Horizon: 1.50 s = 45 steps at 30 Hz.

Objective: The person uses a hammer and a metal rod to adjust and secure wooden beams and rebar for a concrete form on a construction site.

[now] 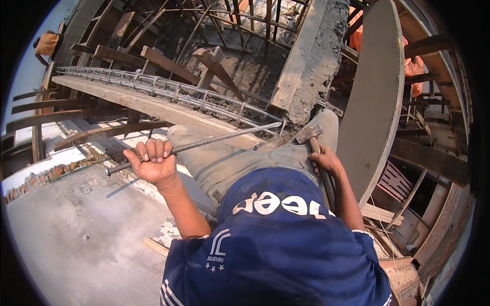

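My left hand (159, 167) has its fingers curled over a long ribbed steel bar (219, 139), palm turned up. The bar slants across my thighs, its near end out past the hand on the left. Its far end reaches a bent steel piece (282, 127) beside the concrete beam. In my right hand (326, 160) is a hammer, gripped by its handle close under the metal head (309, 134). The head rests by my right thigh, and the handle runs back along my forearm. A tied rebar cage (153, 81) extends from the far left toward my legs.
A wooden form board (153, 103) lies along the cage. A rough concrete beam (311, 61) runs away ahead. At right, a curved-looking plywood sheet (375, 97) stands close to my arm. Timber props fill the pit beyond. A concrete slab (66, 219) spreads left; another person (47, 45) is far left.
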Tool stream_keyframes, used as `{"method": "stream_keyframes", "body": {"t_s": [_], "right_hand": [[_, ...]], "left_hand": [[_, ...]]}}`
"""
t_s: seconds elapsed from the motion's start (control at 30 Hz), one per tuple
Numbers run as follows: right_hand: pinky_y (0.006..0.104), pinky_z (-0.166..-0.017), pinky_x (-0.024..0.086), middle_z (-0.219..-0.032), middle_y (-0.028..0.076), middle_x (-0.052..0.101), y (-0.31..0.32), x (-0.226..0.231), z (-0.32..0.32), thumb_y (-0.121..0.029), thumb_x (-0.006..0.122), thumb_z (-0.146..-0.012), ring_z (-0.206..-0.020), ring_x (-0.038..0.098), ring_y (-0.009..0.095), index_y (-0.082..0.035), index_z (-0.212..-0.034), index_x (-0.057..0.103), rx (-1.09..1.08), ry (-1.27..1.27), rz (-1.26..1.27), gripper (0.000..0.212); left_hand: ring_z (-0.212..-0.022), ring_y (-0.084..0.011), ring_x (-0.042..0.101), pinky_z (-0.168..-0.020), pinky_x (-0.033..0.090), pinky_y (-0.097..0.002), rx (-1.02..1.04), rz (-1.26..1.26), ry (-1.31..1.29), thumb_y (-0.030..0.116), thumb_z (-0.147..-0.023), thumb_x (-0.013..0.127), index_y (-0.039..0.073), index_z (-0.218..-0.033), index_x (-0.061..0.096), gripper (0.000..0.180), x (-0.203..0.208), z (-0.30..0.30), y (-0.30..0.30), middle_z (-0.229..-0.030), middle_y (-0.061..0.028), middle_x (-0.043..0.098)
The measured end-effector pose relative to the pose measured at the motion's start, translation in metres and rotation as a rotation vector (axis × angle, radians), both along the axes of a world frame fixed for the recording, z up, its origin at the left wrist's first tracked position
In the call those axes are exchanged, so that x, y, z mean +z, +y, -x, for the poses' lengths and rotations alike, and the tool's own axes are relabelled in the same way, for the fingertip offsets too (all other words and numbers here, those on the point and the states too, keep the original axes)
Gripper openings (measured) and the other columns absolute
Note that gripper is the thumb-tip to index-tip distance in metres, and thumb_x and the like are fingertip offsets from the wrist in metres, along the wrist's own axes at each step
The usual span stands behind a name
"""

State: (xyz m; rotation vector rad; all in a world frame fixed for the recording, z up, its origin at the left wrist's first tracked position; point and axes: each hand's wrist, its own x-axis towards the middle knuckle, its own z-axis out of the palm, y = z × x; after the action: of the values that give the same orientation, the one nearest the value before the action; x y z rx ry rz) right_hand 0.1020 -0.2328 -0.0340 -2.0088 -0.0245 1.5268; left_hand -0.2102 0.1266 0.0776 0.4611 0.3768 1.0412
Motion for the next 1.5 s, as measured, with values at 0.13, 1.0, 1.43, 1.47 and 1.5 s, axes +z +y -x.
{"method": "stream_keyframes", "body": {"t_s": [0.13, 1.0, 1.43, 1.47, 1.5], "right_hand": [[0.0345, -0.04, 0.048, -0.063, 0.005, 0.057, 0.008, 0.001, -0.016, -0.015, 0.066, -0.086, -0.046, 0.057, 0.016, -0.002, -0.092, 0.054, -0.07, 0.114, -0.004, 0.018], [0.0217, -0.059, 0.051, -0.08, 0.0, 0.064, 0.074, 0.048, -0.017, -0.028, 0.065, -0.098, -0.071, 0.062, 0.008, -0.003, -0.1, 0.067, -0.309, -0.007, -0.586, 0.025], [0.0242, -0.051, 0.053, -0.073, 0.004, 0.064, 0.053, 0.007, -0.015, -0.02, 0.068, -0.096, -0.058, 0.062, 0.01, -0.005, -0.091, 0.063, -0.481, 0.314, -0.724, 0.017], [0.0241, -0.052, 0.054, -0.074, 0.004, 0.064, 0.052, 0.014, -0.017, -0.02, 0.067, -0.096, -0.06, 0.063, 0.01, -0.004, -0.091, 0.063, -0.454, 0.33, -0.745, 0.017], [0.024, -0.053, 0.054, -0.074, 0.004, 0.064, 0.053, 0.024, -0.018, -0.02, 0.067, -0.096, -0.061, 0.063, 0.01, -0.004, -0.091, 0.063, -0.426, 0.346, -0.764, 0.017]], "left_hand": [[-0.048, -0.015, 0.029, -0.053, 0.029, -0.0322, 0.047, 0.089, 0.052, 0.061, -0.1, 0.04, 0.013, -0.06, 0.037, 0.062, -0.027, 0.012, 0.005, -0.052, 0.0005, 0.028], [-0.05, -0.0117, 0.027, -0.054, 0.025, -0.0284, 0.001, 0.166, -0.253, 0.059, -0.101, 0.041, 0.013, -0.066, 0.037, 0.058, -0.064, 0.027, -0.002, -0.055, 0.0019, 0.027], [-0.049, -0.0139, 0.029, -0.053, 0.028, -0.0321, 0.101, 0.633, -0.023, 0.065, -0.1, 0.034, 0.012, -0.064, 0.039, 0.064, -0.08, 0.03, 0.009, -0.053, 0.0003, 0.03], [-0.048, -0.014, 0.029, -0.053, 0.028, -0.0319, 0.108, 0.686, -0.014, 0.065, -0.099, 0.034, 0.012, -0.064, 0.04, 0.064, -0.085, 0.037, 0.011, -0.053, 0.0002, 0.031], [-0.048, -0.0141, 0.031, -0.053, 0.029, -0.0318, 0.121, 0.723, 0.009, 0.066, -0.099, 0.035, 0.012, -0.066, 0.041, 0.064, -0.091, 0.042, 0.013, -0.054, -0.0002, 0.032]]}}
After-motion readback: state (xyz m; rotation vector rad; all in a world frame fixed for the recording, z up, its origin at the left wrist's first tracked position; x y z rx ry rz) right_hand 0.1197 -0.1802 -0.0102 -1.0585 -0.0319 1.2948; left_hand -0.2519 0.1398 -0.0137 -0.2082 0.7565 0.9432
